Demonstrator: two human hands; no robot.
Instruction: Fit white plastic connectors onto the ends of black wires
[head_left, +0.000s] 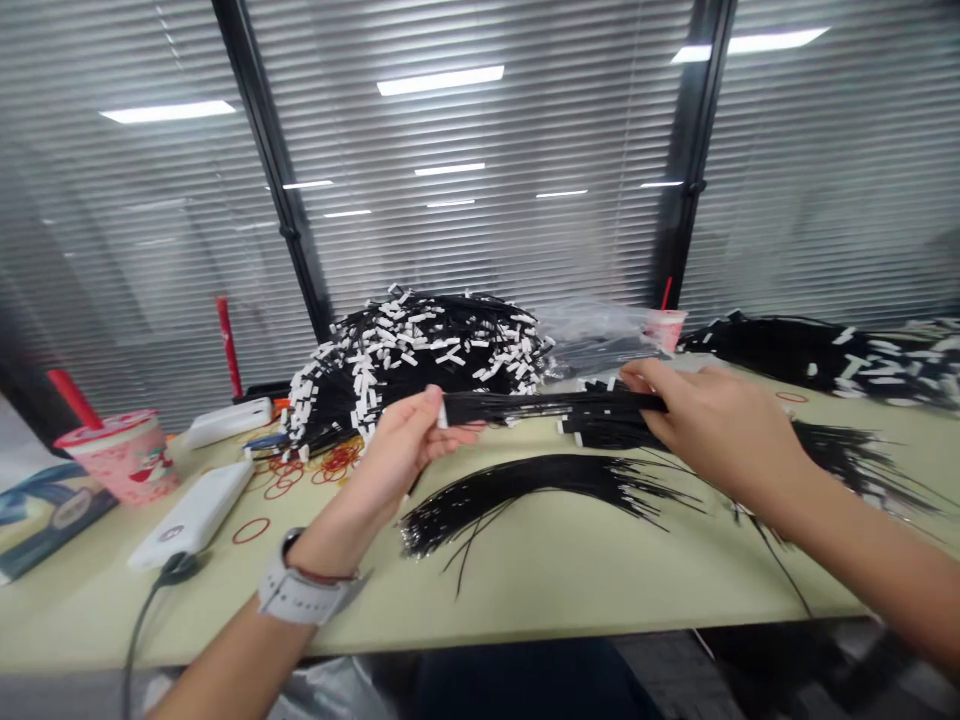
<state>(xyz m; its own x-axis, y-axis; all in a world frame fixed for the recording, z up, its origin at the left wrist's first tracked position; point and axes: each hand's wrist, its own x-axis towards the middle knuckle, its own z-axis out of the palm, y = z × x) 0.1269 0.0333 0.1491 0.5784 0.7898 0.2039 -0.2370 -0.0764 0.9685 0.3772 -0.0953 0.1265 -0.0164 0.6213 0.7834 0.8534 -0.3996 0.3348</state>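
Forearms (840,525) cross the near table edge (450,641), left hand (405,440) and right hand (709,418) gripping wires (517,406).

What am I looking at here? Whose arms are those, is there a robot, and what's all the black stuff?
There's no robot here! These are a person's own two bare hands. The camera is worn on their head, looking forward and down, so you see roughly what they see.

The left hand, with a pale watch on its wrist, and the right hand hold a bundle of thin black wires stretched between them.

On the pale table, a loose bunch of black wires lies nearer the person. Behind the hands is a big pile of black wires with white ends. Over on the left are red rubber bands and a pink cup with a red straw.
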